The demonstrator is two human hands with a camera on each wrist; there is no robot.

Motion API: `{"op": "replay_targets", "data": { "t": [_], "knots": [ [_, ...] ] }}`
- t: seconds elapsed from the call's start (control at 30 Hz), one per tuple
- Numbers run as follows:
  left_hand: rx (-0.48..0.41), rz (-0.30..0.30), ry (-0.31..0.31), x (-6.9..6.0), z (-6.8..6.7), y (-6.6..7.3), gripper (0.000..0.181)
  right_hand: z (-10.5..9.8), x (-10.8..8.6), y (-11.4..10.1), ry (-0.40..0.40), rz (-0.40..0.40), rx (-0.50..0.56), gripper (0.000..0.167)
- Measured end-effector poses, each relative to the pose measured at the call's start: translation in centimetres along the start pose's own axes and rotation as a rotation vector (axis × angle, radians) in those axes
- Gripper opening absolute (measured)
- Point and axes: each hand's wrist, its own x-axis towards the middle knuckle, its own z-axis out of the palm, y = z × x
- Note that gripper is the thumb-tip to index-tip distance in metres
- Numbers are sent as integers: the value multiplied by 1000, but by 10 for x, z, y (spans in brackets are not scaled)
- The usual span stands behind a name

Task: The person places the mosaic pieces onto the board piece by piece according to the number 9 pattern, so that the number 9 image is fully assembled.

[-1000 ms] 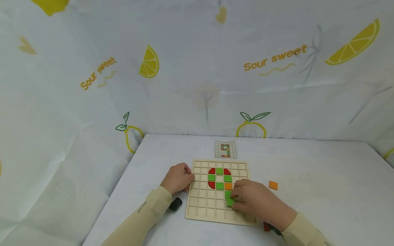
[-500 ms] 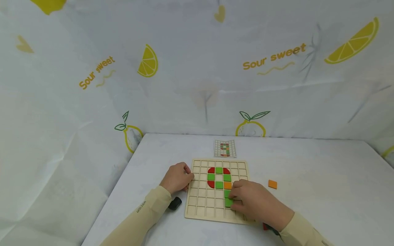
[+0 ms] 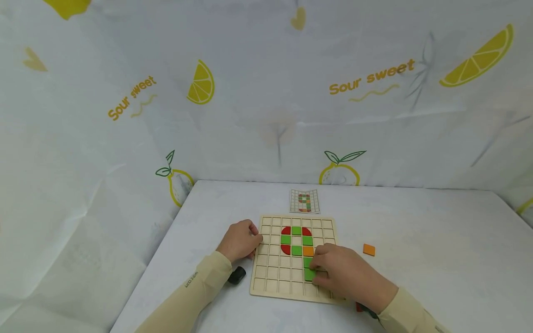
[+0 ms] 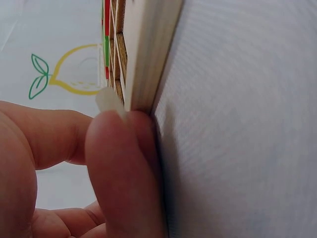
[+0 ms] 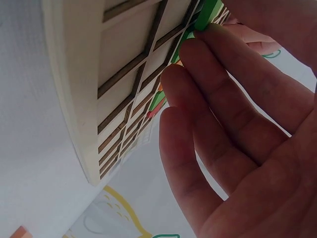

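A wooden grid board (image 3: 272,274) lies on the table, with red, green and orange tiles in several squares forming a shape like a 9. My right hand (image 3: 354,273) reaches over the board's right side and pinches a green square tile (image 3: 309,275) between thumb and fingertips, below another green tile (image 3: 306,262). In the right wrist view that green tile (image 5: 205,16) appears tilted at the grid, the other fingers extended beside it. At the left edge my left hand (image 3: 238,243) grips the board's rim (image 4: 151,54) with thumb and curled fingers.
Behind the board lies a printed pattern card (image 3: 305,202). An orange tile (image 3: 368,249) lies to the right. A red piece (image 3: 359,307) is partly hidden by my right wrist. A black object (image 3: 237,275) sits by my left wrist.
The lower green tile, tilted and overlapping the one above it a second ago, now sits lower, in line beneath it. The left hand has stayed at the board's edge.
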Motion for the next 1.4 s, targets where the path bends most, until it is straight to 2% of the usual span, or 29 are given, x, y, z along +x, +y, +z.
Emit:
{"op": "replay_targets", "data": {
  "t": [1.2,1.4],
  "knots": [
    [-2,-22,3,-1,-1,3,10,-1,2,-2,-26,27,1,20],
    [-3,-26,2,-1,-1,4,10,-2,-1,1,-16,27,3,15]
  ]
}}
